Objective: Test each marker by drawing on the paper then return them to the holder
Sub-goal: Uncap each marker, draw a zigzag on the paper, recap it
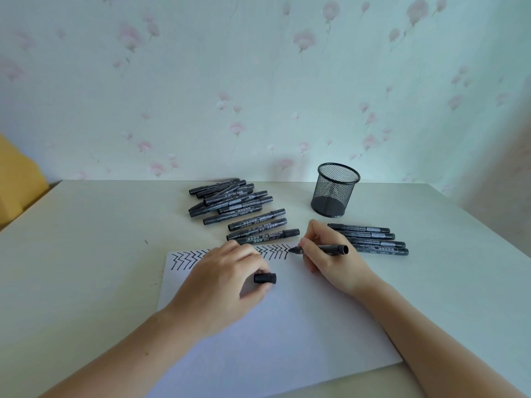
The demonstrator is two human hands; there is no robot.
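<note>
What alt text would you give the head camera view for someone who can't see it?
A right hand draws zigzags with a black marker on white paper; the left hand holds its cap. Behind lie more markers and a mesh holder.

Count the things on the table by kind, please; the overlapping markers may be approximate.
Capped markers, row beside the right hand: 4
Capped markers, left group: about 10, they overlap
Uncapped marker, held in the right hand: 1
Loose cap, held in the left hand: 1
Mesh holder: 1
Paper sheet: 1
Total: about 18
</note>
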